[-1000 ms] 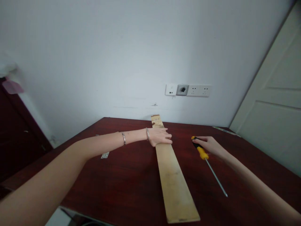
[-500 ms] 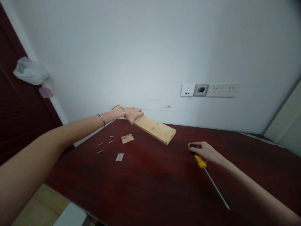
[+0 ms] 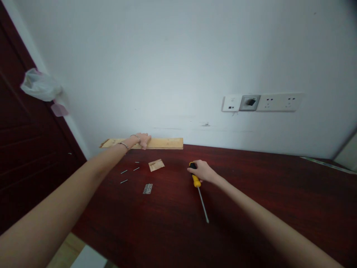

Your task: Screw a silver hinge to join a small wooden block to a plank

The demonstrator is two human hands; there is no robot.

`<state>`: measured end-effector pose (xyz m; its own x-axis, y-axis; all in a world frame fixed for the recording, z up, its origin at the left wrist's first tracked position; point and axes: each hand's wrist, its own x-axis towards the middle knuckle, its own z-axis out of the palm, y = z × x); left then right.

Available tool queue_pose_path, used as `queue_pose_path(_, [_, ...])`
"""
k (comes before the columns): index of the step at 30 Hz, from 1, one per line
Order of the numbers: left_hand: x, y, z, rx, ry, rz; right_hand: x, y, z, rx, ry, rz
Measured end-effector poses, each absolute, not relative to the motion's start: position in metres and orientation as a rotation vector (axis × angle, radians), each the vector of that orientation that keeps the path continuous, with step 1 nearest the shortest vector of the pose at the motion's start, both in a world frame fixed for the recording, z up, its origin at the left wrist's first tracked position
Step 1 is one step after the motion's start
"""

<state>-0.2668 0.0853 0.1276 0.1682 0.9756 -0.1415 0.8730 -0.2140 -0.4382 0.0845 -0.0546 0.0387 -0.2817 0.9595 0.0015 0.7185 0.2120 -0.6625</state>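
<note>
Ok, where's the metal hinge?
In the head view, the hinge lies left of centre on the table, between the screws and the screwdriver.

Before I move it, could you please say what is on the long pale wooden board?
The bare left hand rests on the board; wood behind the hand and forearm is hidden.

A person's left hand (image 3: pixel 144 140), fingers spread, rests on a pale wooden board (image 3: pixel 167 143) lying along the back of a dark red table (image 3: pixel 173 230) — close by a white wall (image 3: pixel 173 67). The right hand (image 3: pixel 203 171) grips the black-and-yellow handle of a screwdriver (image 3: pixel 196 181), its shaft angled toward the viewer. Between the person's arms lie a metal hinge (image 3: pixel 147 188) and a brown scrap (image 3: pixel 156 165) — slim metal pins (image 3: pixel 124 181) beside them. Wall sockets (image 3: pixel 280 102) sit at right, a plastic bag (image 3: pixel 41 86) at left.
</note>
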Motion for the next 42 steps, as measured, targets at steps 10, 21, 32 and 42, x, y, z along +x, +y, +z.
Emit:
queue_pose_path(10, [-0.258,0.112,0.089,-2.127,-1.977,0.532,0.026,-0.012,0.029,-1.565,-2.046,0.744])
queue_pose_path(21, [-0.260,0.133,0.060,-2.152,-2.043,0.484,-0.001,0.015,0.017,-1.642,-2.050,0.711])
queue_pose_path(32, [-0.260,0.139,0.049,-2.131,-2.077,0.533,-0.014,0.024,0.008,-1.700,-2.100,0.596])
queue_pose_path(42, [-0.267,0.150,0.037,-2.160,-2.168,0.457,-0.017,0.027,-0.001,-1.674,-2.106,0.564])
